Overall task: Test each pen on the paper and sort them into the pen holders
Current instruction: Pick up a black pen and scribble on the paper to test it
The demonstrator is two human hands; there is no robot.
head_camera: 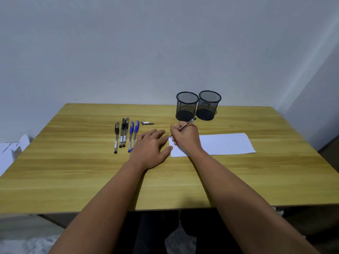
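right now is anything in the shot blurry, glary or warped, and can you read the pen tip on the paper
Head view: soft, even light, no glare on the table; wide-angle bends the table edges and stretches the forearms; the pen in the right hand is sharp, but its tip on the paper is too small to tell any mark.

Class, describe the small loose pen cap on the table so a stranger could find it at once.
Start at the two black mesh holders at the back of the wooden table. Look left toward the row of five pens. The cap lies alone just right of them, far shorter than any pen.

pen [187, 123] tip hidden, paper [225, 143] corner covered
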